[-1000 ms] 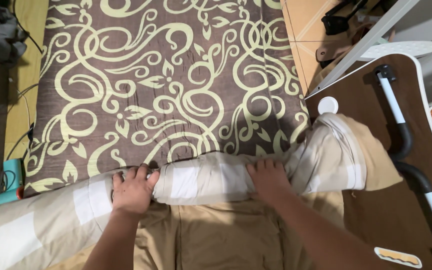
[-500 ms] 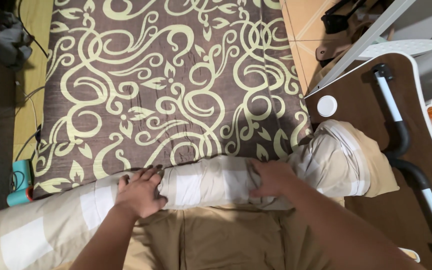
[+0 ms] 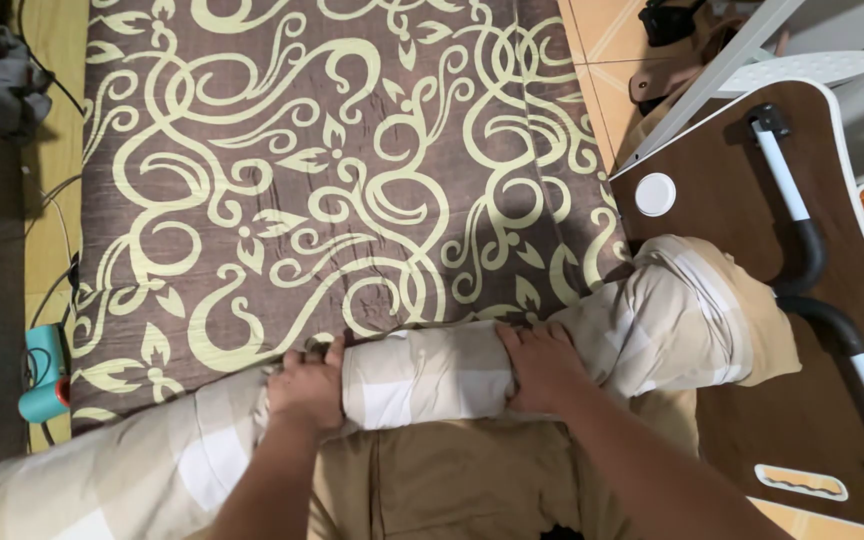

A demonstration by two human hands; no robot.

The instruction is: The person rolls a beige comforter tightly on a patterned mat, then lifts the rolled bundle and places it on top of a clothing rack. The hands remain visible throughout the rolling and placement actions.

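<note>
**— What have you got your hands on?**

— A long rolled-up blanket (image 3: 422,375), soft quilted cloth in beige and white checks. It lies across the near edge of a brown bedspread with pale yellow-green swirling vines (image 3: 332,170), and it runs from the lower left up toward the right.

**— Where is each hand?**

— My left hand (image 3: 304,388) presses down on the roll left of its middle, fingers (image 3: 324,352) curled over the far side of it, closed against the cloth. My right hand (image 3: 542,362) sits further right on the same roll, palm on top, fingers bent around it and gripping. A white check of the roll shows between the two hands.

**— And the right end of the roll?**

— It is thicker there and sticks out over a dark brown wooden surface with a white rim (image 3: 742,240) beside the bed. The layers show as a spiral at that end.

**— Anything underneath you?**

— Plain tan cloth (image 3: 452,470) spreads below the roll, toward me.

**— What else is around?**

— A small round white cap (image 3: 655,194) lies on the brown surface, just beyond the roll's end. A white and black tube handle (image 3: 802,240) crosses the same surface. On the floor at the left lies a teal gadget with a cable (image 3: 44,372).
</note>
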